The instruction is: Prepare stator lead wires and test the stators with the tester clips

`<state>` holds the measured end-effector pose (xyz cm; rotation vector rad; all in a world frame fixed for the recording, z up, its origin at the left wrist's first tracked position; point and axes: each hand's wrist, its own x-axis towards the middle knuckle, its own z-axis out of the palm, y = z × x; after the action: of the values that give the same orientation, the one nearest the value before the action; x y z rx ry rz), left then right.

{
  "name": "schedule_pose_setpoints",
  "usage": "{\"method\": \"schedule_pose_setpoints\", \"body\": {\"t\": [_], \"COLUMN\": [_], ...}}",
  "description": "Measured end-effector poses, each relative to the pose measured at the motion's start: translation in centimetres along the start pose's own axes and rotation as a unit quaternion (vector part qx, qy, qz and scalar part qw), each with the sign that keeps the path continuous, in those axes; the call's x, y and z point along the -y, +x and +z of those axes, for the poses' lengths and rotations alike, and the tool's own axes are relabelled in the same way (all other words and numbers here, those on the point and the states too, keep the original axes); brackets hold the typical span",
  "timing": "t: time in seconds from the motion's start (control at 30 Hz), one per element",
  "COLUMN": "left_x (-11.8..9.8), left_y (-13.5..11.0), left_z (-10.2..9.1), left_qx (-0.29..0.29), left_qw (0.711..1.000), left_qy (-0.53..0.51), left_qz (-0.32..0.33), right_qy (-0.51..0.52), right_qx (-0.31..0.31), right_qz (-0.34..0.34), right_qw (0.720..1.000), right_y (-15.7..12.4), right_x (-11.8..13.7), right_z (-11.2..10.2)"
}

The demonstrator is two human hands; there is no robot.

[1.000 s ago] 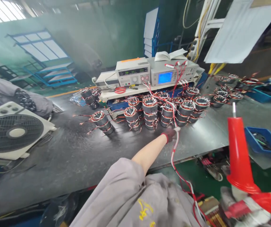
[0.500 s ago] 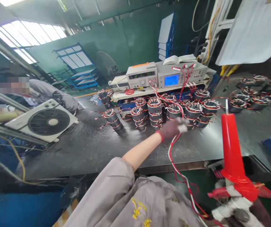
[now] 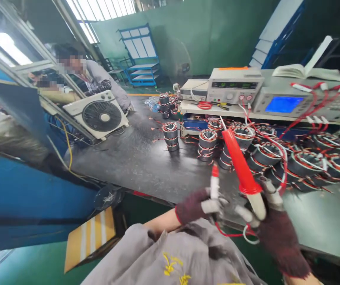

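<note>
My left hand (image 3: 201, 208), in a maroon glove with whitish fingertips, is closed around a slim white test lead clip (image 3: 214, 183) with a red tip, held upright. My right hand (image 3: 276, 225), gloved alike, grips the pale base of a long red test probe (image 3: 237, 160). The probe's bare metal tip points up and left, in front of the stacked wire-wound stators (image 3: 208, 144). A red and white cable (image 3: 232, 234) loops between both hands, over the bench's front edge. Neither tool visibly touches a stator.
A tester with dials (image 3: 233, 88) and a meter with a blue screen (image 3: 285, 105) stand on a shelf behind the stators. A box fan (image 3: 101, 114) sits on the dark bench (image 3: 134, 158) at left, near another person (image 3: 99, 77). Below is a cardboard box (image 3: 89, 239).
The view has swung left. My left hand has drawn back from the stators towards my body, and the clip now shows in it. My right hand has raised the red probe beside it.
</note>
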<state>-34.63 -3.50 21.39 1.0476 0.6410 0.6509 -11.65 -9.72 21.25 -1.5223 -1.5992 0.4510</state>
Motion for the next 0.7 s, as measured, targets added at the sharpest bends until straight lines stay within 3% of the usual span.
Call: {"method": "schedule_pose_setpoints", "body": {"t": [0.07,0.17,0.23,0.33,0.43,0.53,0.7], "left_x": [-1.0,-2.5,-2.7,-2.1,-1.7,-1.9,-2.6], "left_y": [-0.7,-0.3,1.1,4.1,7.0,9.4,11.8], "left_z": [-5.9,-14.8,-20.0,-26.1,-30.7,-34.0,-37.4], "left_qx": [-0.111,-0.262,-0.291,-0.274,-0.255,-0.238,-0.223], "left_qw": [0.989,0.960,0.955,0.960,0.964,0.967,0.969], "left_qy": [-0.092,-0.095,-0.061,-0.053,-0.067,-0.078,-0.095], "left_qz": [0.021,0.032,0.015,-0.005,-0.025,-0.042,-0.052], "right_qy": [-0.062,-0.146,-0.175,-0.208,-0.246,-0.273,-0.303], "right_qx": [-0.021,0.002,0.047,0.104,0.131,0.139,0.158], "right_qz": [0.000,-0.021,-0.056,-0.068,-0.036,-0.009,0.037], "right_qw": [0.998,0.989,0.982,0.970,0.960,0.952,0.939], "right_y": [2.9,7.5,10.4,14.2,17.2,19.7,22.6], "right_x": [0.1,0.3,0.5,0.9,2.0,3.5,5.1], "right_z": [1.9,6.1,9.7,15.5,20.6,24.7,28.7]}}
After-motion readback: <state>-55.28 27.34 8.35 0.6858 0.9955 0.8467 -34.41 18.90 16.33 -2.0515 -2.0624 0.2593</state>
